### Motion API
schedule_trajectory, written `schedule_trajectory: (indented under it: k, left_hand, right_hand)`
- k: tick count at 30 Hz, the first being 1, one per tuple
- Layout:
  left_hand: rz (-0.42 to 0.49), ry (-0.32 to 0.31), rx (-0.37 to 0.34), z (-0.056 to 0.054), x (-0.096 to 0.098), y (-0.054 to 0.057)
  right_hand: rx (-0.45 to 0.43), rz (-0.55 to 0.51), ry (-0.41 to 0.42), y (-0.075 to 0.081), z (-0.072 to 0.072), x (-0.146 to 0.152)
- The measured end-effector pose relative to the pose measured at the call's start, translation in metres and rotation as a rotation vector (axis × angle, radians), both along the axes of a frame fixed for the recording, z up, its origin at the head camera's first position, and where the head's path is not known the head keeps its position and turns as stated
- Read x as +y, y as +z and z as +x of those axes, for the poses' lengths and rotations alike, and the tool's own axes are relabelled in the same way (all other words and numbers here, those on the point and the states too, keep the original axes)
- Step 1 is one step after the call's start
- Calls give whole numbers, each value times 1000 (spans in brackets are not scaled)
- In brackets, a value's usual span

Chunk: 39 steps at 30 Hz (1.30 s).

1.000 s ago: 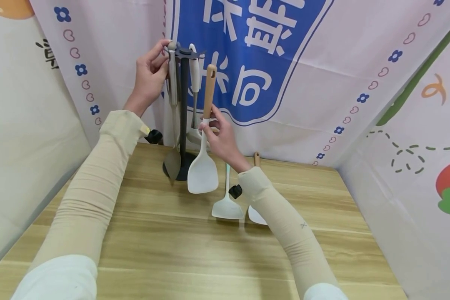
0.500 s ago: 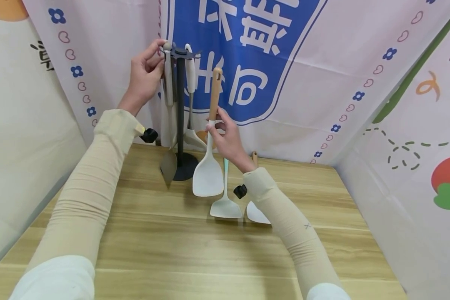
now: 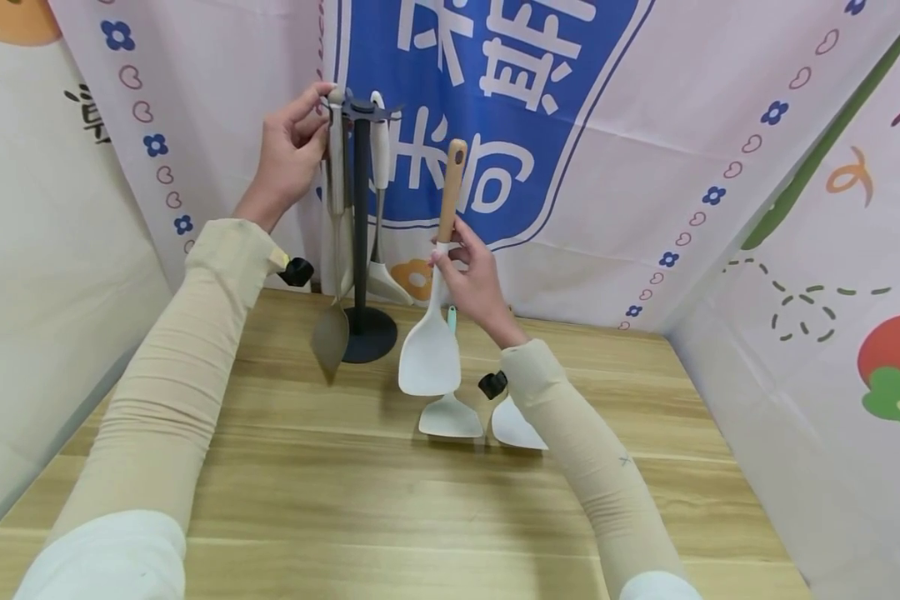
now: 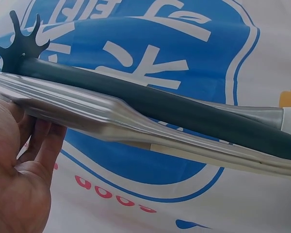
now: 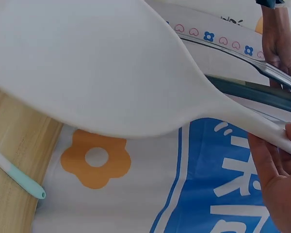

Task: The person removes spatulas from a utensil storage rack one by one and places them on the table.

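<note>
The left hand holds a metal handle. Beside it slants a dark pole topped with curved hooks.

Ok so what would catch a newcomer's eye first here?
Probably the white spatula with the wooden handle, held up in the right hand near the head view's middle. Left of it, the black stand, where the left hand holds a metal turner by its handle's top. Behind them, the big blue printed panel with white lettering.
</note>
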<state>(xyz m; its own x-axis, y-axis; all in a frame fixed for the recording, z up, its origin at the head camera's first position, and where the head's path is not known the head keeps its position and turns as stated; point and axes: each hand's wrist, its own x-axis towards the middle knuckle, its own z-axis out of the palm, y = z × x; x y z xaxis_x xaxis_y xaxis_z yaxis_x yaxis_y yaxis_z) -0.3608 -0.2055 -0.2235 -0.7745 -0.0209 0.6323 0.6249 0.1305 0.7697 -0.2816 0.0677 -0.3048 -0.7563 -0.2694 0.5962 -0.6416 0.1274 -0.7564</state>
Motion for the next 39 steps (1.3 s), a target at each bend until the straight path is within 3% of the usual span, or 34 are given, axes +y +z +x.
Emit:
schedule_trajectory:
  k: [8,14,26,31,35,39]
  left_hand:
    - [-1,-23,-4,5,1,2]
    - [-27,-22,-9,9,3,7]
    - [-30,-36,-36,4,-2,5]
    - [-36,-42,-33,9,-1,6]
    - [-25,-47,-11,11,0,6]
    - [-34,-35,24,5,-1,3]
  right_hand:
    - [43,-41,-31,5,-3,19]
    - [18,-42,-43,4,-4,33]
    - [-11,-22,-73,0,-3,50]
    - [-58,-23,-87,-1,-4,59]
    - [-69,-18,-91,-4,-6,67]
    - [-71,-10,-109,-5,-9,76]
